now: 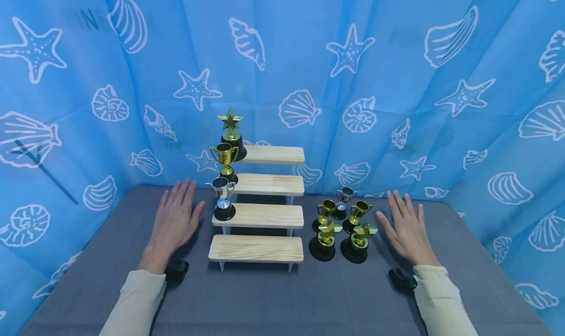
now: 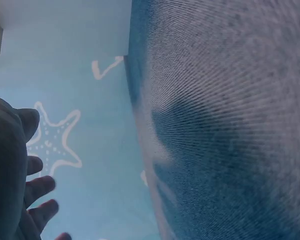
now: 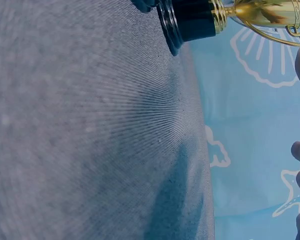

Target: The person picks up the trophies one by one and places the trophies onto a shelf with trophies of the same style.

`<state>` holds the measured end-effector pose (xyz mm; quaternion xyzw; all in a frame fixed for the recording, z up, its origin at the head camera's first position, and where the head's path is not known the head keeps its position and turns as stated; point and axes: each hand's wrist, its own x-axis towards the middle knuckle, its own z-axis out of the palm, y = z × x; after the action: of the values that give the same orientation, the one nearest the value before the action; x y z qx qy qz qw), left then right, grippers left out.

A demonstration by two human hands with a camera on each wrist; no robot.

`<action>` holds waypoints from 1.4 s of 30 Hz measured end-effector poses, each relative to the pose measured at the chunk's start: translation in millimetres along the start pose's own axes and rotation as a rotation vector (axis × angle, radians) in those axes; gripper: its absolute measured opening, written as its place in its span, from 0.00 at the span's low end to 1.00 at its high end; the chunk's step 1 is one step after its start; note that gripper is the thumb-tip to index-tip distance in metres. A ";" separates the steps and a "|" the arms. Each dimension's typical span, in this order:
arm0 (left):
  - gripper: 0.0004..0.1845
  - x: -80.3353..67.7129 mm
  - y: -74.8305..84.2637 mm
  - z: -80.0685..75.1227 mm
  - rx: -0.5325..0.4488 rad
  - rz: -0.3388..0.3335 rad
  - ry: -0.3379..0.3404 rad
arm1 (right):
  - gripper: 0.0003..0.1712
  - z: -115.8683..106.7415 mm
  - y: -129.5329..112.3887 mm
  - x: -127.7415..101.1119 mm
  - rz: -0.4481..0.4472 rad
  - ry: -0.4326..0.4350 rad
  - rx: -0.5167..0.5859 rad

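A four-step wooden riser (image 1: 258, 217) stands at the middle of the grey table (image 1: 273, 297). On its left end stand a gold star trophy (image 1: 231, 132), a gold cup (image 1: 225, 160) and a silver cup (image 1: 223, 197), one per step going down. My left hand (image 1: 175, 219) lies flat and open on the table just left of the riser. My right hand (image 1: 405, 227) lies flat and open right of a cluster of trophies: two gold stars (image 1: 324, 240), two gold cups (image 1: 358, 213) and a small silver cup (image 1: 344, 198). A gold cup (image 3: 230, 17) shows in the right wrist view.
A blue curtain with shell and starfish prints (image 1: 353, 81) closes in the back and both sides of the table. Small black wrist-camera mounts (image 1: 400, 278) sit by each wrist. The lowest riser step (image 1: 256, 248) is bare.
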<state>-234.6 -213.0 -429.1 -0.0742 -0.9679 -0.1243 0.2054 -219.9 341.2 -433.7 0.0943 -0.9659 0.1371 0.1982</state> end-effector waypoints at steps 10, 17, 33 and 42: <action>0.29 0.2 5.4 -5.1 -0.042 0.015 0.033 | 0.42 -1.3 0.7 -2.5 0.016 -0.004 0.011; 0.25 -1.0 9.5 -9.5 -0.072 -0.002 0.019 | 0.41 -2.9 -0.1 -1.4 0.028 -0.007 0.028; 0.16 -4.6 6.8 -13.4 -0.404 -0.021 -0.015 | 0.37 -7.2 -4.7 -0.7 0.136 -0.047 0.093; 0.16 -7.5 7.9 -11.0 -0.540 -0.055 -0.039 | 0.29 -8.4 -2.8 0.1 0.121 -0.018 0.104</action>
<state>-222.1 -209.0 -420.8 -0.1024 -0.9052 -0.3818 0.1562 -216.4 341.1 -425.6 0.0469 -0.9632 0.1980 0.1759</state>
